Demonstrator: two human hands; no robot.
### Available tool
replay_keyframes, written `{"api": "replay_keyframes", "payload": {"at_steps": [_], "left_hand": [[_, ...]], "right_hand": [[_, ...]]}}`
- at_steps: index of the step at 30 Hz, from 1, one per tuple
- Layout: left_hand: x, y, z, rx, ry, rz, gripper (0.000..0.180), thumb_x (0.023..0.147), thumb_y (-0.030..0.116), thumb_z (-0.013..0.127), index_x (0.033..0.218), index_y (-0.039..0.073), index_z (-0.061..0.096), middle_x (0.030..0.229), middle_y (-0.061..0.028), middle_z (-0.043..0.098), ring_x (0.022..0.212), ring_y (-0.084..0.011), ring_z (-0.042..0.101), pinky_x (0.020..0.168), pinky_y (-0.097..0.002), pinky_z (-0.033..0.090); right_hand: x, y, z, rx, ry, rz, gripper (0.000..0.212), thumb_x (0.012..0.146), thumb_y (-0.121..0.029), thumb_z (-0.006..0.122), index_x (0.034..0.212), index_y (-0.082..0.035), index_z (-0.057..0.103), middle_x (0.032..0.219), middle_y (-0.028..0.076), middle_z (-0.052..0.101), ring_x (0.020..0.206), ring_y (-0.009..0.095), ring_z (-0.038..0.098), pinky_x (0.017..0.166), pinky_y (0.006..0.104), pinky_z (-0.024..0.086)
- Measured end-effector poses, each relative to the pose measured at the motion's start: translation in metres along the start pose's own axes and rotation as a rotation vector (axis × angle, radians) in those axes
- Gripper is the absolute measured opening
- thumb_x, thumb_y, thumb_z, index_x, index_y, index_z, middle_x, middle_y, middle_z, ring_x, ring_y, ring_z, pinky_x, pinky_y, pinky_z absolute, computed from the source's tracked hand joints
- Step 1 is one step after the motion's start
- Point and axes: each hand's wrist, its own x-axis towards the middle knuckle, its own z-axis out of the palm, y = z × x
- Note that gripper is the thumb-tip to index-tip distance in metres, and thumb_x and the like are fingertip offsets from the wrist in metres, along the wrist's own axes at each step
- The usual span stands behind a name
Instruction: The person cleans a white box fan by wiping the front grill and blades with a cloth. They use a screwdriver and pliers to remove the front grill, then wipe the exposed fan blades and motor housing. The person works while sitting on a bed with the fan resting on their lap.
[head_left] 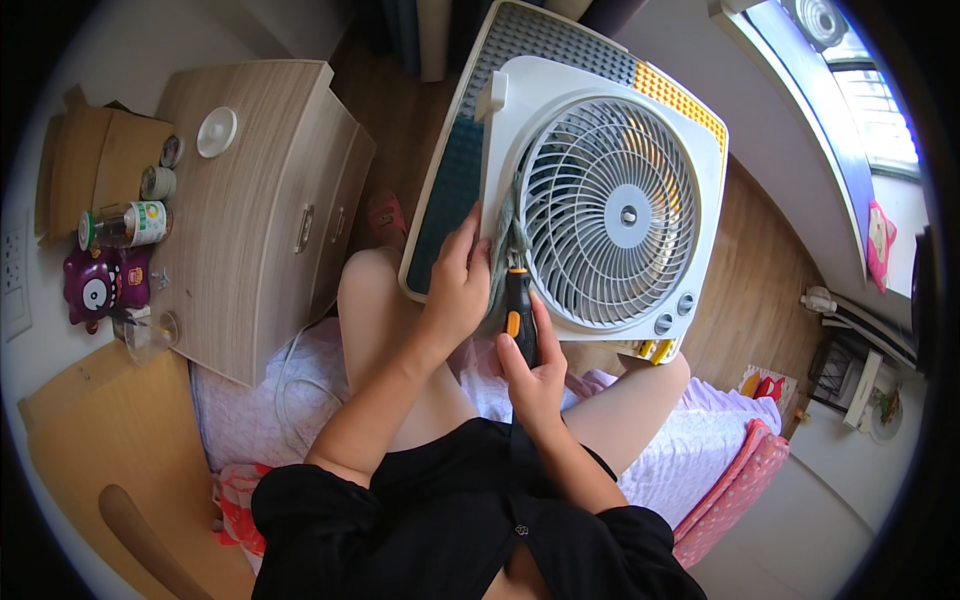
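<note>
A white box fan (520, 90) with a round grey grille (628, 215) lies tilted in front of me, its lower end by my knees. My right hand (538, 385) grips the black and orange handle of a screwdriver (518, 310), which points away from me. Its shaft goes into a bunched grey-green cloth (508, 240) at the grille's left rim, so the tip is hidden. On the left side of the fan, my left hand (462, 290) is closed on the cloth, fingers against the fan's edge. Two knobs (664, 323) sit at the fan's lower right corner.
Beneath the fan stands a table (440, 240) topped with studded building plates. To the left, a wooden cabinet (240, 200) carries a white round lid (217, 132), jars (145, 223) and a purple figure (100, 285). A white cable (285, 390) lies on the bed cover beside my leg.
</note>
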Motion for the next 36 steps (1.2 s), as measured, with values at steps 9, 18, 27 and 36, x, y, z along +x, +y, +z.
{"api": "replay_keyframes", "payload": {"at_steps": [9,18,27,36], "left_hand": [[-0.033,-0.007,0.016,-0.290,0.005,-0.240,0.046,0.093,0.006,0.038,0.138,-0.004,0.031,0.130,-0.0228,0.044,0.122,-0.0300,0.043,0.101,-0.0338,0.033],[-0.022,0.001,-0.022,-0.059,-0.009,-0.248,0.016,0.090,0.012,0.057,0.101,0.002,0.055,0.090,-0.0036,0.058,0.081,-0.0088,0.054,0.073,-0.0216,0.044],[-0.100,0.025,-0.014,0.039,-0.192,-0.285,0.030,0.080,0.004,0.066,0.106,-0.001,0.050,0.087,-0.0069,0.057,0.077,-0.0108,0.056,0.065,-0.0249,0.045],[-0.101,0.014,-0.036,0.024,-0.497,-0.608,0.036,0.084,0.015,0.061,0.114,-0.001,0.052,0.103,-0.0136,0.060,0.087,-0.0235,0.060,0.076,-0.0316,0.049]], "right_hand": [[0.005,-0.014,0.004,-0.052,0.013,0.007,0.055,0.085,0.001,0.057,0.137,-0.001,0.038,0.082,-0.001,0.052,0.060,0.005,0.046,0.051,0.0193,0.038],[0.004,-0.029,-0.011,-0.069,-0.050,0.021,0.057,0.087,0.002,0.056,0.138,0.001,0.032,0.082,0.003,0.054,0.060,0.008,0.048,0.053,0.0218,0.040],[0.006,-0.027,-0.012,-0.047,-0.053,-0.018,0.055,0.088,-0.002,0.056,0.138,-0.004,0.032,0.078,0.004,0.056,0.055,0.008,0.049,0.049,0.0202,0.038],[0.008,-0.027,-0.020,-0.169,-0.065,0.002,0.054,0.085,-0.004,0.062,0.134,-0.004,0.039,0.076,0.001,0.055,0.056,0.005,0.049,0.048,0.0191,0.038]]}}
